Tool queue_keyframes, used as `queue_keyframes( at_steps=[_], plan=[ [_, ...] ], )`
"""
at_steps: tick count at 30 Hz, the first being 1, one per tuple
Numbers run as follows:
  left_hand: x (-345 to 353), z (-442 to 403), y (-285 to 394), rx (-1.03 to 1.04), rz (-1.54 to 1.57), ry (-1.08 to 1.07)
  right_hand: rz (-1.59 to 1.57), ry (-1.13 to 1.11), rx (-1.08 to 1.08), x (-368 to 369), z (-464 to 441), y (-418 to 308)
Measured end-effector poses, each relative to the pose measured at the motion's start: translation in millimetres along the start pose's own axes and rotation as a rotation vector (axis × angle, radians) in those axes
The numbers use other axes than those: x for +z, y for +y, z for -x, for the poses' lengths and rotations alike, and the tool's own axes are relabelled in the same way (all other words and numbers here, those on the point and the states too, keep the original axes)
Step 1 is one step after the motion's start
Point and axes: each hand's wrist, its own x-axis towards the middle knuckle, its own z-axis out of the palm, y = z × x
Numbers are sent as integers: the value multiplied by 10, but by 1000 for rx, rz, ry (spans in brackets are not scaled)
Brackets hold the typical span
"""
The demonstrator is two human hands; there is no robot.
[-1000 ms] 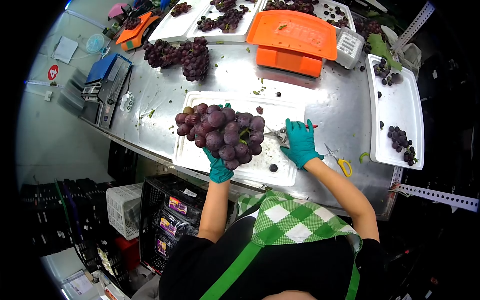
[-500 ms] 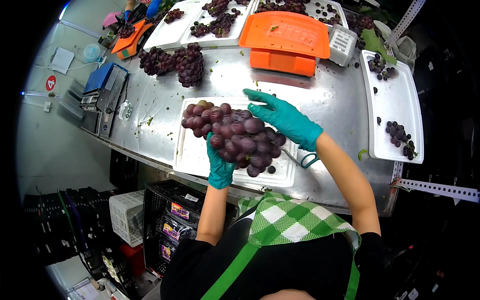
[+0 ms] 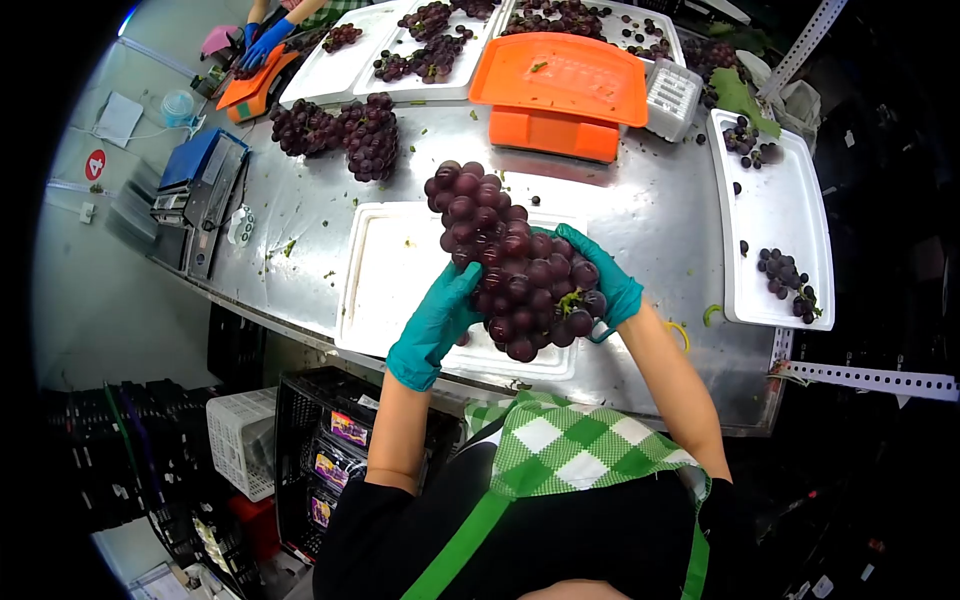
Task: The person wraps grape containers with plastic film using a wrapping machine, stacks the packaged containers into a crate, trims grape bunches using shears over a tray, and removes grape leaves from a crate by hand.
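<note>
Between my two gloved hands I hold a large bunch of dark red grapes (image 3: 515, 265), tilted above a white tray (image 3: 352, 290). My left hand (image 3: 440, 315), in a teal glove, grips the bunch from its lower left side, the thumb against the grapes. My right hand (image 3: 605, 280) curves round the right side; its fingers are partly hidden behind the fruit. A bit of green stem shows at the lower right of the bunch. By my right wrist a yellow loop (image 3: 679, 335) peeks out; what it belongs to is hidden.
An orange scale (image 3: 556, 80) stands at the back, beside clear plastic boxes (image 3: 674, 98). More grape bunches (image 3: 370, 140) lie to its left. A white tray (image 3: 735, 270) with loose grapes lies right. Blue-gloved hands of another person (image 3: 266, 42) are at a second scale (image 3: 258, 85).
My right hand has come down onto the bunch's right side. The bunch has turned more upright, its narrow end now pointing away. The other person's blue-gloved hands have come further into view.
</note>
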Motion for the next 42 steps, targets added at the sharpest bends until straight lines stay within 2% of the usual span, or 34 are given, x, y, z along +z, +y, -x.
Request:
queue_keyframes(
  at_steps=[3, 4, 5, 7, 8, 9, 11, 12, 15, 16, 20, 23, 24, 27, 30, 34, 38, 42],
  plan=[
    [-52, 40, 123, -1, -204, 69, -136, -66, -88, -102, 5, 109],
    [-110, 24, 125, 28, -292, 115, -198, -172, -62, -97, 23, 124],
    [-267, -30, 101, 62, -296, 55, -170, -188, -149, -89, 1, 169],
    [-421, -142, -27, 160, -109, 119, -117, -217, -325, -116, -76, 297],
    [-360, -201, -88, 245, -167, 144, -136, -218, -345, -169, -120, 330],
    [-362, -252, -142, 156, 141, 82, 58, -190, -416, -220, -155, 355],
    [-239, -266, -187, 65, 442, -183, 445, -125, -553, -282, -205, 393],
    [-73, -241, -158, 31, 516, -185, 84, -224, -451, -73, -102, 354],
    [-45, -360, -235, 62, 610, -234, -284, -155, -217, -110, -168, 287],
    [-71, -394, -281, 90, 599, -225, -200, -55, -240, -102, -191, 272],
    [-226, -446, -599, 256, 470, -103, 116, 117, -217, 166, -130, 168],
    [-277, -442, -709, 347, 402, -22, 225, 158, -224, 276, -122, 192],
    [-279, -437, -713, 366, 382, -8, 271, 168, -144, 227, -113, 186],
    [-339, -399, -703, 393, 348, 17, 463, 228, -82, 367, 36, 138],
    [-387, -347, -670, 372, 370, -21, 540, 317, -113, 395, 85, 233],
    [-407, -315, -622, 344, 385, -94, 503, 261, -175, 150, 83, 283],
    [-374, -303, -613, 324, 373, -131, 637, 397, -230, 315, 162, 341],
    [-335, -305, -606, 323, 356, -145, 477, 332, -188, 208, 228, 298]
  ],
)
